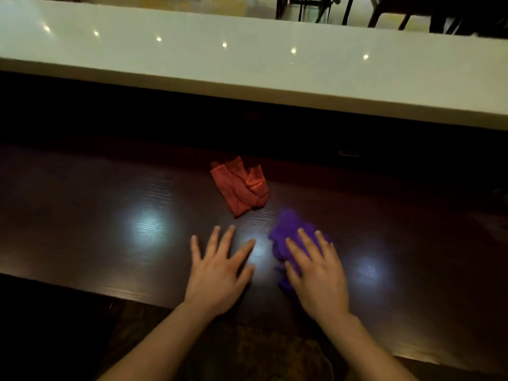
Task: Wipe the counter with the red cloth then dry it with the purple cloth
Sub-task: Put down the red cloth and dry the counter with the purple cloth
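A crumpled red cloth (242,187) lies on the dark wooden counter (110,215), untouched, a short way beyond both hands. The purple cloth (286,229) is bunched just to its near right. My right hand (316,270) lies flat on the purple cloth with fingers straight and spread, covering its near part. My left hand (220,270) rests flat on the bare counter to the left of the purple cloth, fingers spread, holding nothing.
A raised white ledge (247,64) runs across behind the counter, above a dark recess. Chair and table legs (316,9) stand beyond it. The counter's near edge (82,284) runs just below my wrists. Ceiling lights glare off the wood.
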A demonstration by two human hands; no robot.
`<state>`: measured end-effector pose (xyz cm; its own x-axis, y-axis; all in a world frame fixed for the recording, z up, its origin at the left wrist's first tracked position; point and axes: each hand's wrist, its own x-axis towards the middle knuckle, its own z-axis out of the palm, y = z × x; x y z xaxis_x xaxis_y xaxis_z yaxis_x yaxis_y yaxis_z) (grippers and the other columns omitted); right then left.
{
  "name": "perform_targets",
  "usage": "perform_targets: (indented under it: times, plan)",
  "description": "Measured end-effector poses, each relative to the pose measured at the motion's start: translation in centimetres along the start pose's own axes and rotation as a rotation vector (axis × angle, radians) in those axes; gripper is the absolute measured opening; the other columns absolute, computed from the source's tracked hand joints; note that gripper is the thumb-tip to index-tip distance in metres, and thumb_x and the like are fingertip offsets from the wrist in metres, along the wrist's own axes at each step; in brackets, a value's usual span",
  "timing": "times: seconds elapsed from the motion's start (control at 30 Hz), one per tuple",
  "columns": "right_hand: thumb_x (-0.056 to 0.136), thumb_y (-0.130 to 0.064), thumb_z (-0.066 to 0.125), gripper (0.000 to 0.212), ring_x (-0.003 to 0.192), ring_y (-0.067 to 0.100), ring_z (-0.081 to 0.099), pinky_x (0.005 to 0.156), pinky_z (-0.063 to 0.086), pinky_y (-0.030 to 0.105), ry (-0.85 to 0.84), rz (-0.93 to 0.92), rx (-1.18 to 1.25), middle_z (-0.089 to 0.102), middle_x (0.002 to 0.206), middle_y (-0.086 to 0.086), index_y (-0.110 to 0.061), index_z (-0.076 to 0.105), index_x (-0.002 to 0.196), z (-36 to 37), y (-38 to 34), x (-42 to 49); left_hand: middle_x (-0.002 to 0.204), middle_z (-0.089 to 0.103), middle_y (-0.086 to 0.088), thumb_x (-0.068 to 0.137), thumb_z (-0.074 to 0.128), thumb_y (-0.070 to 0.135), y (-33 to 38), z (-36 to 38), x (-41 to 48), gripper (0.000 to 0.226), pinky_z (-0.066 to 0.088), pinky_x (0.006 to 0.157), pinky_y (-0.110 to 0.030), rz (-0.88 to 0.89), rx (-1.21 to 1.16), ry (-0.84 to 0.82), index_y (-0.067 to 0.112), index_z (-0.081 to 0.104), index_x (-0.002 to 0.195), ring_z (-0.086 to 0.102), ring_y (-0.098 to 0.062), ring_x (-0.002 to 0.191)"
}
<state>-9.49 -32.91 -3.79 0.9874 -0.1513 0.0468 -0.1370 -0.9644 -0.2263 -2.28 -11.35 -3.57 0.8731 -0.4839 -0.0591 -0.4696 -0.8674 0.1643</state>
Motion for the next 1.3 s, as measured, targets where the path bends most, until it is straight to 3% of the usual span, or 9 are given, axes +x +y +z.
perform_targets:
  times: [0.13, 0.23, 0.33, 0.47, 0.53, 0.77, 1.0, 1.17, 1.3]
  plan:
    - [0.090, -0.052, 0.047, 0.050, 0.143, 0.028, 0.032, 0.117, 0.026, 0.046, -0.078, -0.346, -0.028, 0.039, 0.153, -0.007, -0.040, 0.045, 0.138, 1.1, -2.9, -1.3, 0.161, 0.024, -0.006, 0.090, 0.021, 0.071, -8.5, -1.2, -2.5, 0.056, 0.006, 0.110, -0.072, -0.174, 0.097, -0.010, 0.061, 0.017, 0.144, 0.013, -0.037, 0.149]
    - [0.089, -0.050, 0.049, 0.050, 0.142, 0.030, 0.035, 0.117, 0.028, 0.046, -0.100, -0.306, -0.049, 0.043, 0.151, -0.003, -0.036, 0.050, 0.137, 0.4, -5.1, 3.1, 0.163, 0.015, -0.005, 0.088, 0.006, 0.075, -12.0, -1.6, -1.8, 0.059, -0.006, 0.112, -0.069, -0.299, 0.072, -0.002, 0.062, 0.007, 0.145, 0.000, -0.032, 0.150]
    - [0.088, -0.048, 0.052, 0.054, 0.141, 0.036, 0.034, 0.115, 0.028, 0.052, -0.097, -0.181, -0.005, 0.040, 0.153, 0.005, -0.031, 0.049, 0.139, 1.1, -10.1, 4.3, 0.163, 0.010, -0.005, 0.086, -0.002, 0.075, -13.9, -1.4, -1.6, 0.066, -0.004, 0.112, -0.070, -0.466, 0.000, 0.032, 0.055, 0.006, 0.149, -0.005, -0.030, 0.150]
    - [0.089, -0.053, 0.048, 0.053, 0.140, 0.034, 0.036, 0.113, 0.032, 0.052, -0.092, -0.521, 0.012, 0.041, 0.152, 0.003, -0.035, 0.044, 0.138, 3.6, -13.0, 0.8, 0.162, 0.019, -0.006, 0.090, 0.009, 0.071, -14.4, -0.5, -1.5, 0.063, 0.002, 0.112, -0.071, -0.469, 0.030, 0.069, 0.052, 0.014, 0.149, 0.003, -0.032, 0.150]
    - [0.091, -0.053, 0.047, 0.050, 0.139, 0.031, 0.038, 0.114, 0.032, 0.049, -0.085, -0.568, 0.026, 0.043, 0.151, 0.001, -0.036, 0.045, 0.138, 3.8, -12.5, 3.1, 0.161, 0.021, -0.006, 0.091, 0.014, 0.069, -14.4, -0.5, -1.4, 0.060, 0.003, 0.112, -0.070, -0.474, 0.036, 0.070, 0.051, 0.017, 0.149, 0.006, -0.032, 0.149]
    - [0.093, -0.044, 0.046, 0.049, 0.145, 0.033, 0.027, 0.118, 0.022, 0.047, -0.088, -0.261, 0.076, 0.039, 0.154, 0.005, -0.029, 0.048, 0.140, 3.9, -17.6, 11.6, 0.157, 0.033, -0.006, 0.092, 0.029, 0.052, -14.1, -0.9, -1.6, 0.053, 0.011, 0.111, -0.069, -0.473, 0.014, 0.139, 0.046, 0.037, 0.143, 0.019, -0.032, 0.147]
    - [0.088, -0.052, 0.050, 0.051, 0.142, 0.025, 0.033, 0.116, 0.029, 0.043, -0.087, -0.578, 0.042, 0.040, 0.153, -0.004, -0.040, 0.043, 0.138, 4.1, -13.0, 3.3, 0.156, 0.034, -0.005, 0.091, 0.032, 0.048, -13.9, -1.0, -1.7, 0.053, 0.012, 0.112, -0.067, -0.478, 0.007, 0.147, 0.044, 0.039, 0.143, 0.020, -0.031, 0.147]
    - [0.089, -0.047, 0.051, 0.048, 0.139, 0.028, 0.040, 0.112, 0.037, 0.046, -0.068, -0.514, 0.040, 0.047, 0.149, 0.000, -0.033, 0.050, 0.135, 4.3, -15.4, 6.6, 0.159, 0.031, -0.005, 0.090, 0.031, 0.050, -13.8, -1.0, -1.6, 0.054, 0.009, 0.113, -0.066, -0.491, 0.011, 0.130, 0.044, 0.037, 0.144, 0.016, -0.030, 0.149]
    - [0.092, -0.045, 0.045, 0.049, 0.141, 0.032, 0.035, 0.116, 0.029, 0.048, -0.080, -0.424, 0.048, 0.044, 0.150, 0.003, -0.029, 0.049, 0.138, 4.8, -17.9, 10.9, 0.158, 0.032, -0.005, 0.090, 0.032, 0.050, -13.7, -1.1, -1.6, 0.051, 0.010, 0.113, -0.067, -0.485, 0.010, 0.134, 0.042, 0.044, 0.139, 0.017, -0.030, 0.148]
